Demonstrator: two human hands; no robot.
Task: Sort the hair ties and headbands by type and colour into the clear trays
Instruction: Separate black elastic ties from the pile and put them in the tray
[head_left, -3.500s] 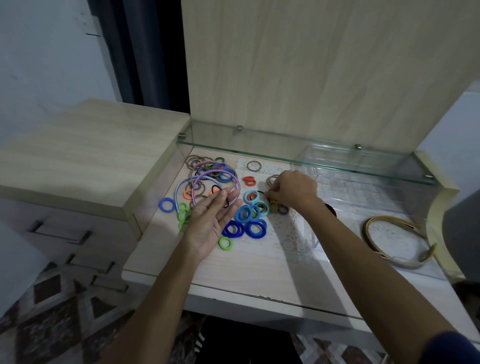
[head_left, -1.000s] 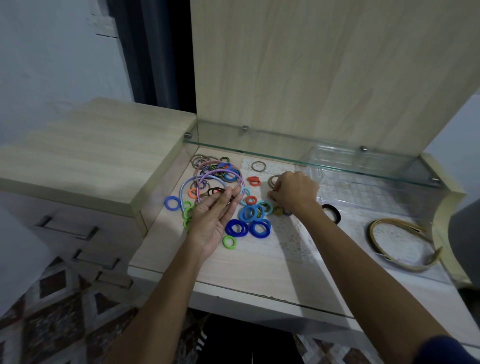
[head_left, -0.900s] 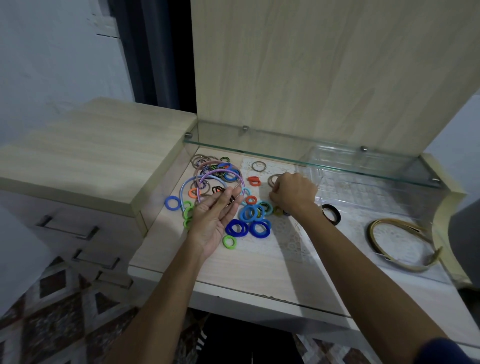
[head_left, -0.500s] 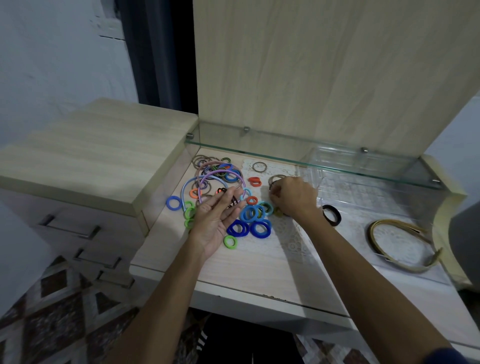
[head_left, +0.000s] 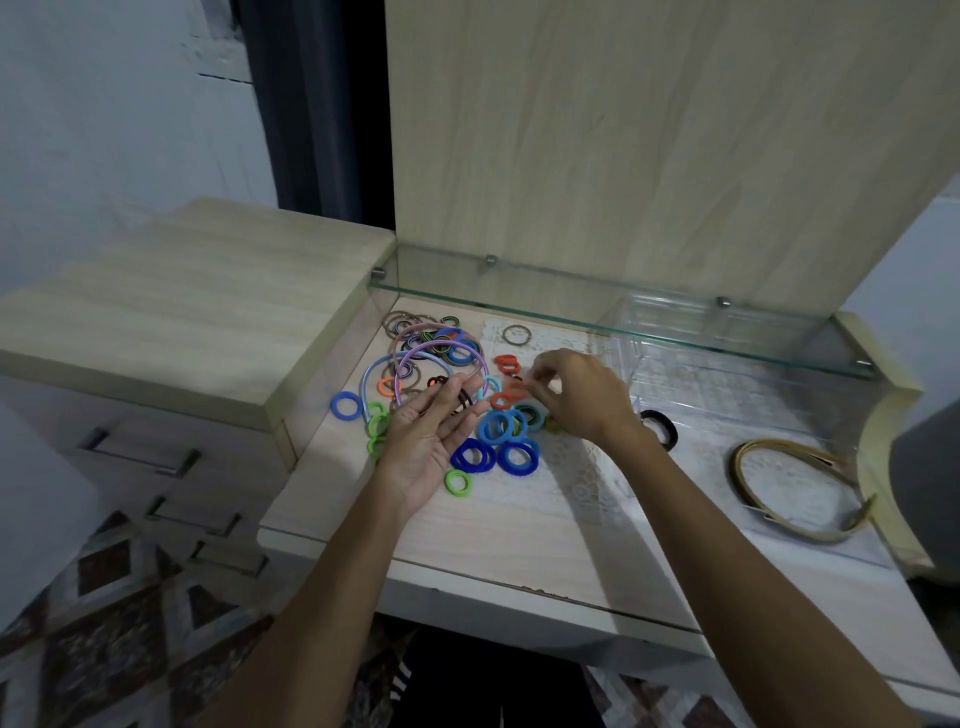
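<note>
Desk first: the loose pile of hair ties sits left of centre, pastel headbands arched over its far side, the clear trays well apart to the right under the glass shelf. One tan headband lies alone, far right. My left hand lies palm-up, fingers straight, catching. My right hand hovers over the orange ties, fingertips narrowed to a pinch; whether they hold one I cannot tell. Best practice, I judge: lift one colour only, clear of the headband arcs.
</note>
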